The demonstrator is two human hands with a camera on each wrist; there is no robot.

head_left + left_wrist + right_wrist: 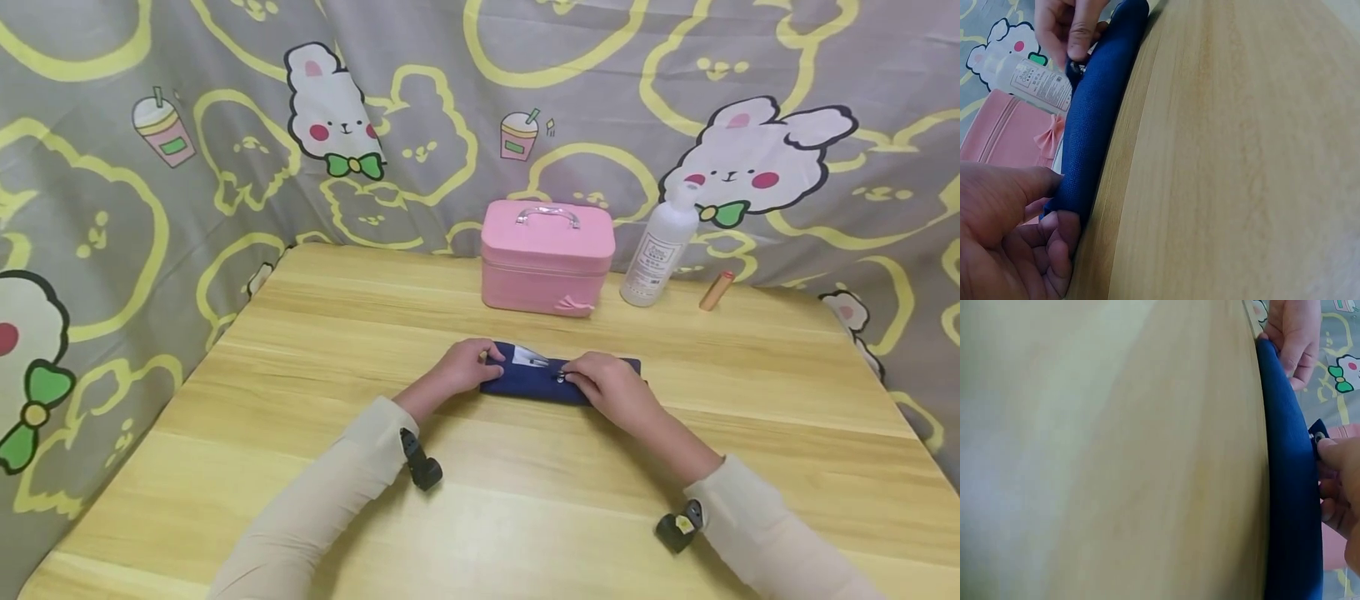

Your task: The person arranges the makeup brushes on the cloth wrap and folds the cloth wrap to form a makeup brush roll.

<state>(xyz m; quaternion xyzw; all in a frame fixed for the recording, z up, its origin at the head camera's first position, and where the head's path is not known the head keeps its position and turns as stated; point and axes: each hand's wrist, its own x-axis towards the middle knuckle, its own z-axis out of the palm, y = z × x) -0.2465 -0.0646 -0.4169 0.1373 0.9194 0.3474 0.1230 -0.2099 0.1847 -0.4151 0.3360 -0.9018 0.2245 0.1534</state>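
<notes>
A dark blue fabric zipper pouch (528, 386) lies on the wooden table, its long side across in front of me. My left hand (467, 367) grips the pouch's left end between thumb and fingers. Toward its right part, my right hand (617, 393) pinches the small metal zipper pull (560, 377). Between the hands the zipper is parted, and something whitish (523, 357) shows in the gap; its kind is unclear. In the left wrist view the pouch (1100, 106) looks rounded and full. The right wrist view shows the thumb tip on the pull (1318, 436).
Behind the pouch stands a pink case (547, 267) with a silver handle. To its right are a clear-white labelled bottle (656, 250) and a small orange cylinder (717, 292). A patterned curtain (427, 108) hangs along the back and sides of the table (510, 517).
</notes>
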